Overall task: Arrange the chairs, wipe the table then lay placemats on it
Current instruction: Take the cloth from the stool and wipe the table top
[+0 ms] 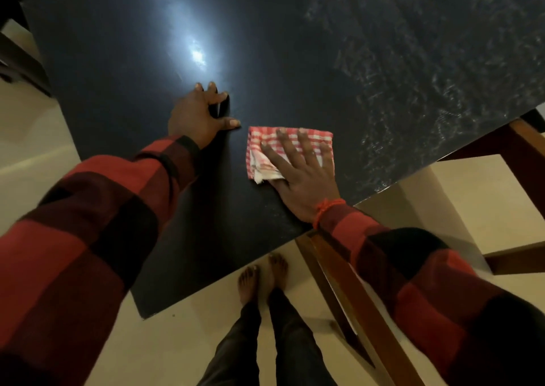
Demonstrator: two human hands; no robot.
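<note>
A dark, glossy table [295, 46] fills most of the view, with wet streaks across its right part. A folded red-and-white checked cloth [317, 137] lies flat on it near the front edge. My right hand [303, 173] presses down on the cloth with straight, spread fingers. My left hand [197, 114] rests flat on the bare tabletop just left of the cloth, fingers spread. No placemats are in view.
A wooden chair [359, 303] stands at the table's front right, its cream seat [472, 202] partly under the table edge. Dark chair parts [17, 55] show at the far left. My bare feet [262, 276] stand on the pale floor by the table corner.
</note>
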